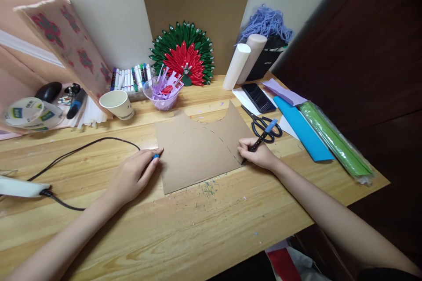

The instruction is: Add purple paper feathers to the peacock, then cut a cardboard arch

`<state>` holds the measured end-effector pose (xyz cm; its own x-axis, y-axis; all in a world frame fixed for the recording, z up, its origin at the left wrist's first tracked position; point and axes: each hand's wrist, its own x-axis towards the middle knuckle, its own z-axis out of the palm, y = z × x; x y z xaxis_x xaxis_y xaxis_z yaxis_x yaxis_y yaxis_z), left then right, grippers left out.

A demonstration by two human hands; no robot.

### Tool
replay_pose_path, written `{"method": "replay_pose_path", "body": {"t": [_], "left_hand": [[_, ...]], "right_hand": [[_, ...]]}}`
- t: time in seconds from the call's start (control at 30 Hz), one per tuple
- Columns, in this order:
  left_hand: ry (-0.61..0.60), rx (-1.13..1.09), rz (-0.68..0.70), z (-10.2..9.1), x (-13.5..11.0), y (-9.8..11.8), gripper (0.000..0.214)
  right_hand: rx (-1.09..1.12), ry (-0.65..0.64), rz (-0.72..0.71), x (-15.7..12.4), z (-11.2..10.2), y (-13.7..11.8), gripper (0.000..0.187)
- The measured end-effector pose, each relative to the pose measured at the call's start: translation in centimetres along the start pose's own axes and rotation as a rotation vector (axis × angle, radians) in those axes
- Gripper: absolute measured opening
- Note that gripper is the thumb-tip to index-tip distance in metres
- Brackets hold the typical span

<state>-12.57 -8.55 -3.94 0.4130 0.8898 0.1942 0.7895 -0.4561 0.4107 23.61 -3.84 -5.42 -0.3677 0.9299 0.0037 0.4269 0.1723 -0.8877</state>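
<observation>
Cardboard sheet (pixel 198 149) at centre of frame: lay flat on the wooden desk (pixel 198 228), with a curved notch cut in its far edge and dashed marks running down its right half. Left hand (pixel 135 175) at left of centre: rested palm down on the desk just beside the sheet's left edge, grip closed, thumb and forefinger pinched on a small blue cap (pixel 155 156) next to the cardboard. Right hand (pixel 259 154) at right of centre: sat at the sheet's right edge, grip closed round a black pen (pixel 262 137), tip down at the cardboard, blue-topped barrel slanting toward the upper right. Just beyond that hand: black-handled scissors (pixel 250 115), lying closed, and a dark phone (pixel 259 96) behind them. Farther right: a blue paper strip (pixel 303 129) beside a green wrapped roll (pixel 336 142). Toward the upper middle: a clear cup of purple scraps (pixel 163 92), a paper cup (pixel 117 104) tipped to its left, a row of markers (pixel 130 79) and a green-and-red fan ornament (pixel 184 52) propped against the wall. At left: a black cable (pixel 82 147) curving across the desk to a white tool (pixel 16 186) at the frame's edge.
</observation>
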Motion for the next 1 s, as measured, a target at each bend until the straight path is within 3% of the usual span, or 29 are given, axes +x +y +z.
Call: {"method": "replay_pose_path", "body": {"t": [0.13,0.27,0.43,0.6,0.77,0.87,1.0], "left_hand": [[-0.011,-0.003,-0.001,0.0,-0.1,0.0,0.031],[0.001,-0.009,0.002,0.0,-0.1,0.1,0.031],[0.027,-0.127,-0.065,-0.1,0.0,0.1,0.031],[0.064,-0.377,-0.255,-0.5,0.1,0.1,0.033],[0.125,-0.719,-0.336,-0.3,0.1,-0.1,0.034],[0.096,-0.678,-0.292,-0.2,0.1,-0.1,0.035],[0.047,-0.511,-0.219,-0.2,0.0,0.0,0.036]], "right_hand": [[-0.084,-0.074,-0.012,-0.3,0.1,0.1,0.032],[-0.005,-0.059,0.011,-0.2,-0.1,0.0,0.036],[0.07,0.061,0.029,0.5,-0.3,0.1,0.039],[0.131,0.163,0.054,2.0,-0.6,0.7,0.034],[0.009,0.402,-0.043,3.2,0.1,-0.8,0.021],[0.139,0.28,-0.018,3.4,2.5,-3.1,0.022],[0.274,-0.102,0.029,3.4,7.3,-6.3,0.021]]}}
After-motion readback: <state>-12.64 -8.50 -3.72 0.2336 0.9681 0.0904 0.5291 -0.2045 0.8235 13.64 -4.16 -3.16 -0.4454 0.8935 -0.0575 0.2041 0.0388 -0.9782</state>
